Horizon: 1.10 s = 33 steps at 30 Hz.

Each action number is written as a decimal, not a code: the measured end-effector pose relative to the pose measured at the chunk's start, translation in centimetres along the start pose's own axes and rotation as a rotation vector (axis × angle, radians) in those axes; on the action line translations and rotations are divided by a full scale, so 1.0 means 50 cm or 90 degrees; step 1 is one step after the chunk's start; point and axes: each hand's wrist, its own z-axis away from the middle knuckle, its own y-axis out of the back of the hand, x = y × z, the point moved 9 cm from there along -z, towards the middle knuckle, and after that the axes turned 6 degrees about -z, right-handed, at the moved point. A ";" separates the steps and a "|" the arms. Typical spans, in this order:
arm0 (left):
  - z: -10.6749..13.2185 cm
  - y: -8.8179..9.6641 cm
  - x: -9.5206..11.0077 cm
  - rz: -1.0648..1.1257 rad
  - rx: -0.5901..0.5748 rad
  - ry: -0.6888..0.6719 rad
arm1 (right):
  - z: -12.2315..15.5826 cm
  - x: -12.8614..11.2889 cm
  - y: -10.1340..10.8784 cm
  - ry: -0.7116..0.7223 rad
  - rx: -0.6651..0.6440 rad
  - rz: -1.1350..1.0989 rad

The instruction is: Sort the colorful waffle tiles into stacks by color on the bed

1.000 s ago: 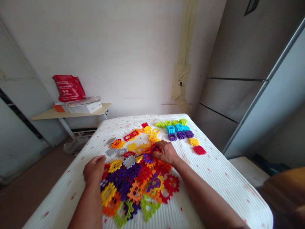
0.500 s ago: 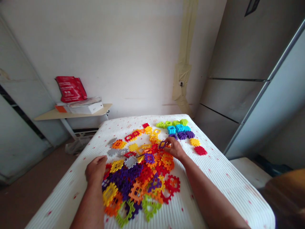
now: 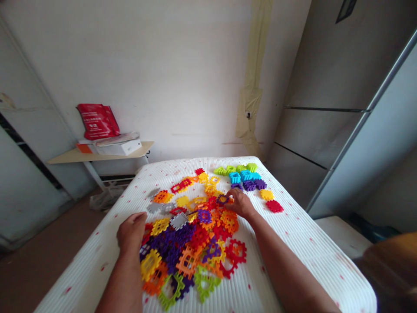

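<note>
Stained white wall (image 3: 153, 74) — shelf (image 3: 61, 159), brown floor (image 3: 42, 278)

Multicoloured plastic waffle blocks (image 3: 187, 261), flat, notch-edged, loosely heaped

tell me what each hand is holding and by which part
The right hand grips a purple plastic waffle block by its right edge; the left hand holds nothing that can be seen.

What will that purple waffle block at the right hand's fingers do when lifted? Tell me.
The purple plastic waffle block looks like stiff moulded plastic, so it will probably hold its shape rather than flop. Its open lattice suggests it is light for its size. Its notched edges will likely snag neighbouring pieces in the pile, and it seems unlikely to roll.
</note>
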 end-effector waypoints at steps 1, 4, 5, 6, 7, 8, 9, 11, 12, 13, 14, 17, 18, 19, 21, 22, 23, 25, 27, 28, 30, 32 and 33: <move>0.001 0.000 -0.001 0.006 -0.005 0.014 | 0.001 -0.003 0.000 -0.003 -0.004 0.005; 0.005 0.001 -0.002 0.028 -0.019 0.046 | 0.000 -0.009 0.002 0.004 -0.001 0.009; 0.006 0.001 -0.001 0.033 -0.022 0.051 | -0.001 -0.011 0.006 0.016 0.014 0.001; 0.007 0.002 0.000 0.038 -0.024 0.056 | -0.002 -0.011 0.013 0.028 0.042 -0.011; 0.008 0.003 0.001 0.041 -0.026 0.060 | -0.004 -0.006 0.024 0.032 0.082 -0.026; 0.009 0.004 0.002 0.043 -0.028 0.064 | -0.004 0.003 0.037 0.024 0.133 -0.039; 0.010 0.004 0.002 0.045 -0.029 0.067 | -0.003 0.017 0.051 0.003 0.188 -0.046; 0.012 0.005 0.004 0.050 -0.033 0.071 | 0.002 0.051 0.071 -0.059 0.278 -0.038; 0.013 0.005 0.004 0.053 -0.035 0.072 | 0.004 0.066 0.074 -0.088 0.300 -0.025; 0.013 0.005 0.005 0.054 -0.036 0.074 | 0.004 0.077 0.073 -0.109 0.308 -0.011; 0.014 0.005 0.005 0.055 -0.038 0.075 | 0.003 0.087 0.069 -0.124 0.305 0.002; 0.014 0.004 0.005 0.052 -0.039 0.081 | -0.001 0.103 0.052 -0.154 0.282 0.030; 0.014 0.004 0.004 0.050 -0.039 0.081 | -0.002 0.105 0.049 -0.161 0.275 0.037; 0.014 0.004 0.004 0.049 -0.038 0.081 | -0.003 0.106 0.046 -0.166 0.269 0.043; 0.013 0.004 0.003 0.045 -0.039 0.082 | -0.003 0.107 0.043 -0.177 0.256 0.052; 0.012 0.004 0.002 0.043 -0.039 0.082 | -0.003 0.108 0.042 -0.185 0.250 0.056; 0.012 0.004 0.002 0.042 -0.040 0.083 | -0.003 0.109 0.042 -0.194 0.245 0.060; 0.013 0.004 0.001 0.042 -0.042 0.082 | -0.001 0.112 0.042 -0.209 0.241 0.067; 0.013 0.004 0.002 0.043 -0.043 0.079 | 0.000 0.115 0.042 -0.216 0.242 0.073; 0.014 0.004 0.002 0.043 -0.043 0.078 | 0.000 0.116 0.041 -0.216 0.244 0.076; 0.014 0.005 0.004 0.040 -0.041 0.077 | 0.001 0.118 0.039 -0.215 0.249 0.085; 0.015 0.005 0.005 0.035 -0.038 0.077 | 0.001 0.119 0.036 -0.218 0.250 0.094; 0.015 0.006 0.005 0.032 -0.037 0.076 | 0.001 0.120 0.034 -0.220 0.247 0.096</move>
